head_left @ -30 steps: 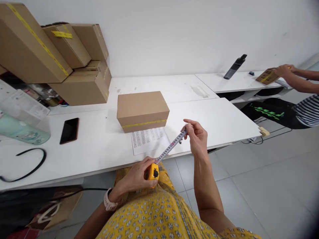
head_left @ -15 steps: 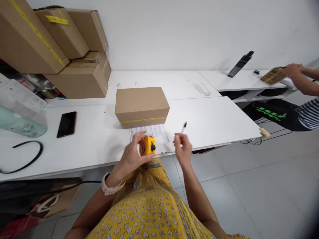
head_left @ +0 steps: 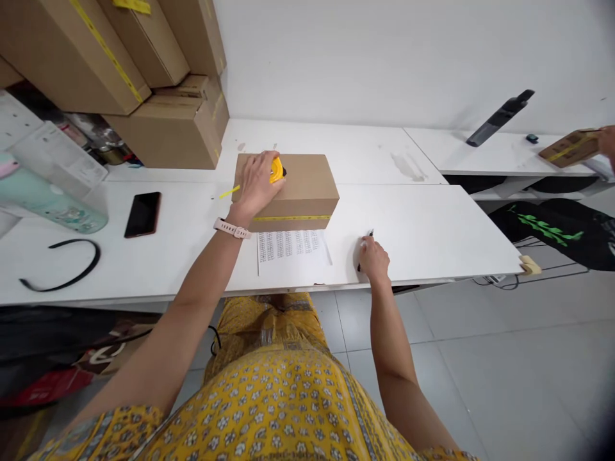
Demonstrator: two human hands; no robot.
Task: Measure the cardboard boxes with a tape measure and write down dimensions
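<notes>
Close to the body, at the front edge of the white table [head_left: 432, 218], curling the right hand [head_left: 373, 259] over a black pen [head_left: 370, 234], fingers drawn together around it, one end poking out just beyond the fingertips. Leaving a printed sheet [head_left: 293, 250] flat just left of those fingers, near but not touching.

Farther out, reaching the left hand [head_left: 254, 182] onto the top of a cardboard box [head_left: 307, 186], fingers clamped around a yellow tape measure [head_left: 277, 170] and holding it down on the box's top near the left end, with a short strip of yellow tape sticking out left of the knuckles, past the box's edge.

Leaving a dark phone [head_left: 143, 214] lying well left of that hand. Beyond the left fingers, toward the wall, facing stacked boxes [head_left: 168, 125]. Far right of both hands, glimpsing another person's hand [head_left: 608, 137] touching a small carton [head_left: 569, 146] on a further table.
</notes>
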